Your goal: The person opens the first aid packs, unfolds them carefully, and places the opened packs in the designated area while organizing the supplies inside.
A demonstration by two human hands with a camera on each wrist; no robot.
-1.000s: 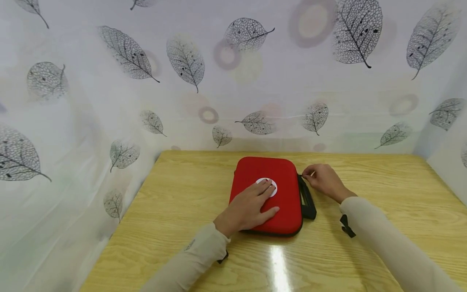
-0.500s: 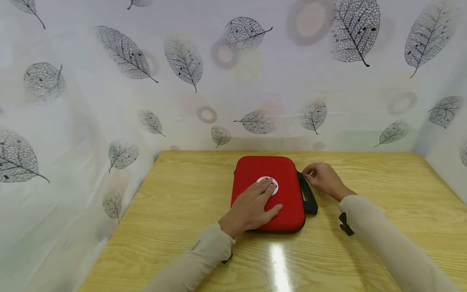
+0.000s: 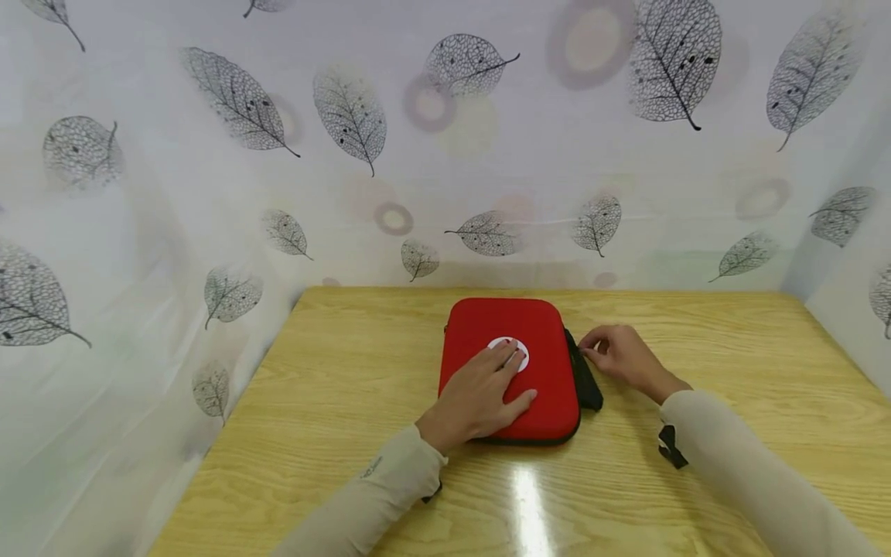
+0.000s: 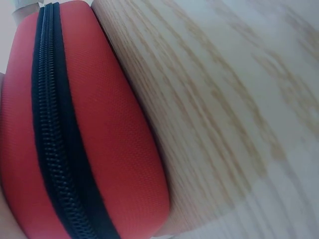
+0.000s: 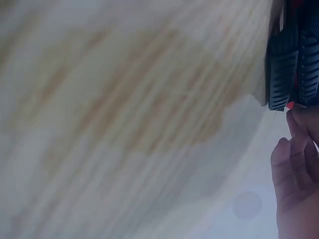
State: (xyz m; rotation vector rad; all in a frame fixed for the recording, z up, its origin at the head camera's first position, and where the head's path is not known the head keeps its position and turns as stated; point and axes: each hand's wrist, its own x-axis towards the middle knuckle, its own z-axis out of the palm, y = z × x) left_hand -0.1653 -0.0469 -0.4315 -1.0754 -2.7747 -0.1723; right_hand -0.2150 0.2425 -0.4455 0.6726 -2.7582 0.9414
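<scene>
A red zippered hard case (image 3: 543, 325) with a white round label (image 3: 520, 356) lies on the wooden table. My left hand (image 3: 476, 394) rests flat on its top, fingers spread over the label. On the case's right side, a black handle (image 3: 587, 383) sticks out. My right hand (image 3: 619, 352) has thumb and forefinger pinched at the zipper beside the handle's far end; the small pull is mostly hidden by the fingertips. In the left wrist view, the closed black zipper (image 4: 55, 144) runs along the case's side. In the right wrist view, the ribbed handle (image 5: 283, 69) stands beside the right hand (image 5: 299, 164).
The wooden table (image 3: 334, 387) extends around the case and meets a leaf-printed curtain (image 3: 418, 186) at the back and sides. A bright light reflection (image 3: 529, 503) falls on the tabletop in front of the case.
My right hand has moved slightly toward me along the case's right side. The handle has tipped, and its opening no longer shows in the head view. My left hand stays on the case.
</scene>
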